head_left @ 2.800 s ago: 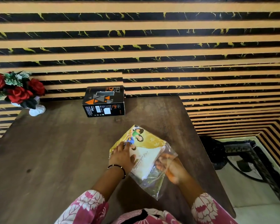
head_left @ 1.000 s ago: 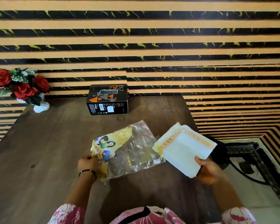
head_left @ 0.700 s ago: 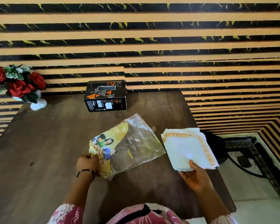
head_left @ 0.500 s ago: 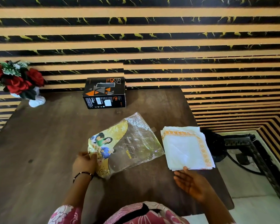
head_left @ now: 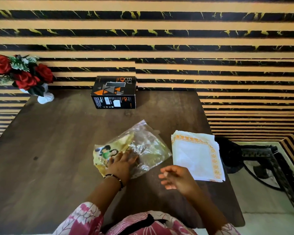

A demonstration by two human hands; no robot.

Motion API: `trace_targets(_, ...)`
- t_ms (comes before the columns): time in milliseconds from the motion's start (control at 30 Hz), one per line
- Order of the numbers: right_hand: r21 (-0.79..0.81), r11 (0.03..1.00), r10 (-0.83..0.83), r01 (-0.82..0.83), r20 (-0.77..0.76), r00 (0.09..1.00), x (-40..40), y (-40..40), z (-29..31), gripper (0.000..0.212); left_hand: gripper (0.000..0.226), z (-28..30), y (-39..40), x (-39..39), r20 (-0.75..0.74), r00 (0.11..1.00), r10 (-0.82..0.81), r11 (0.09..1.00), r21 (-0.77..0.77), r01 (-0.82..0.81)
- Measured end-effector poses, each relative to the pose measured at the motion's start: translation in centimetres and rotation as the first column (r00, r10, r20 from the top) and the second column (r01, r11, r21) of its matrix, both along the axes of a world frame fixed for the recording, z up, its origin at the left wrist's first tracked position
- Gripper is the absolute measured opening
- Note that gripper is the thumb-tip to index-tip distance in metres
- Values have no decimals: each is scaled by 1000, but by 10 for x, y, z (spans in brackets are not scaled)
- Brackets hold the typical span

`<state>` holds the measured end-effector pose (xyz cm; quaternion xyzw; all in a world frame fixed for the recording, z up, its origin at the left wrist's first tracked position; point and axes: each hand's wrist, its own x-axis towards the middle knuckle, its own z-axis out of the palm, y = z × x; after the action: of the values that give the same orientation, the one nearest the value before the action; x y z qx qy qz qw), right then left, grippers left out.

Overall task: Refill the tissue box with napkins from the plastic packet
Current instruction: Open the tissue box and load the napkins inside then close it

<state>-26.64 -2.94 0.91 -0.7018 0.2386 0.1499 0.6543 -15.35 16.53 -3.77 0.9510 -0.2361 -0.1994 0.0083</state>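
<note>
The emptied plastic packet (head_left: pixel 143 146), clear with a yellow printed end, lies flat mid-table. My left hand (head_left: pixel 124 161) rests flat on its near part, fingers straight. A stack of white napkins (head_left: pixel 196 155) with orange borders lies to the right of the packet, near the table's right edge. My right hand (head_left: pixel 175 176) hovers just left of and below the stack, fingers loose, holding nothing. The black tissue box (head_left: pixel 115 92) with orange triangles stands at the table's far edge by the wall, its top slot dark.
A white vase of red roses (head_left: pixel 26 77) stands at the far left corner of the dark wooden table (head_left: pixel 49 150). Past the right edge, a black metal stand (head_left: pixel 261 156) sits on the pale floor. A striped wall runs behind.
My right hand drew the napkin stack out of the packet, laid it on the table at the right and let go. My left hand moved from the packet's end onto its middle.
</note>
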Motion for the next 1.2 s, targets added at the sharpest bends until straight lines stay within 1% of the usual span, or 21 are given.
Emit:
trace_targets(67,-52,995,91,-91,5,996,3,6,-1,20,52,7,-2,0,16,987,158,987,33,-159)
trace_targets(133,-125,977,174,-171,18,985,6,11,-6,19,53,18,-2,2,-14,953,304,951,67,-302)
trace_targets(167,-173,962,219,-212,27,975,7,12,-8,17,54,22,-1,2,-22,942,336,939,85,-333)
trace_targets(233,-238,924,315,-299,29,949,10,16,-14,16,59,30,3,-3,1,960,280,956,95,-279)
trace_targets(267,-268,904,350,-332,21,936,12,17,-15,21,62,34,5,-7,3,975,222,971,87,-221)
trace_targets(333,-369,839,427,-401,-11,904,18,22,-16,31,67,38,10,-17,-51,986,161,984,83,-156)
trace_targets(400,-481,750,513,-453,-10,858,25,27,-19,36,66,33,14,-27,-117,976,184,981,81,-175)
trace_targets(500,-557,659,596,-506,-24,803,34,37,-26,44,63,23,25,-29,-138,957,257,966,73,-249)
trace_targets(600,-602,606,607,-520,-73,791,38,50,-33,47,64,21,47,-16,-119,943,310,951,49,-306)
trace_targets(700,-663,570,593,-485,-76,801,40,61,-38,50,61,22,79,5,-102,934,344,939,7,-345)
trace_targets(900,-728,543,518,-419,-102,849,46,103,-45,55,58,21,160,42,-112,910,400,914,-21,-404)
trace_targets(967,-753,500,511,-427,-141,848,52,122,-45,58,58,21,184,51,-110,911,398,916,-16,-402)
trace_targets(1100,-803,377,510,-461,-236,827,60,155,-43,65,60,21,225,67,-102,903,418,907,-10,-421)
trace_targets(1200,-802,334,483,-494,-305,821,60,163,-45,69,61,20,247,73,-105,910,401,915,5,-403)
